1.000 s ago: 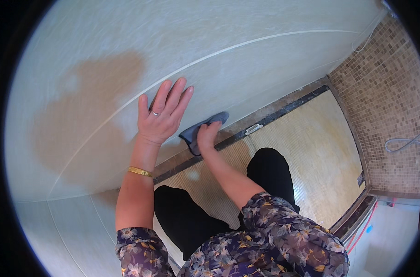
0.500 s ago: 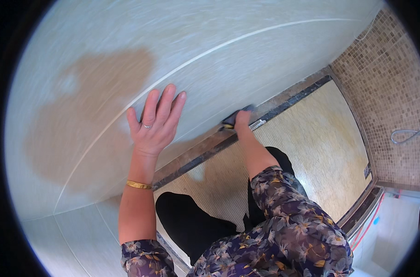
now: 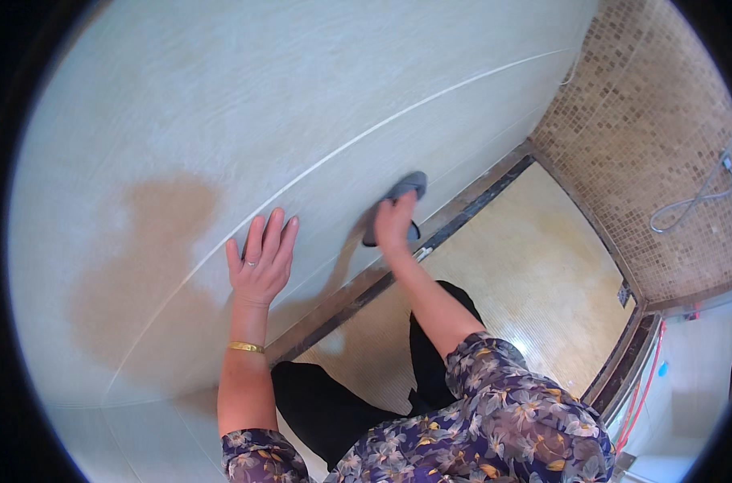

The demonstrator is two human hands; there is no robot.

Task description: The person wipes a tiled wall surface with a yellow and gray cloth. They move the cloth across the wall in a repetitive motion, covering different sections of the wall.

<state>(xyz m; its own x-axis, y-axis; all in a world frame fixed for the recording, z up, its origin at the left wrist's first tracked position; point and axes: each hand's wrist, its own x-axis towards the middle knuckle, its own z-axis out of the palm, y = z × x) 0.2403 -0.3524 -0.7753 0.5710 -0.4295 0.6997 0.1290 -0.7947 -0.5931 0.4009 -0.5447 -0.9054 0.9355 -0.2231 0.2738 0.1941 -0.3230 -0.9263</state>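
My left hand [image 3: 261,262] lies flat against the pale tiled wall [image 3: 366,97], fingers stretched out and a little apart, holding nothing. It wears a ring, and a gold bracelet [image 3: 246,347] circles the wrist. Farther right, my right hand [image 3: 394,221] grips a grey, rounded, slipper-like pad with a dark rim [image 3: 412,184]. It is held at the lower part of the wall, just above the dark stone edging [image 3: 463,211]. My fingers cover its middle, so its exact kind is hidden.
A ribbed, yellowish floor panel [image 3: 535,266] lies below the wall, with my black-trousered legs [image 3: 326,402] over it. At right rises a brown mosaic wall [image 3: 648,145] with a grey hose loop [image 3: 680,213]. Red strips [image 3: 641,394] run at the lower right.
My right hand has lifted the grey pad from the stone edging up onto the wall, tilting it more upright. My left hand sits lower in view, still flat; the view has shifted.
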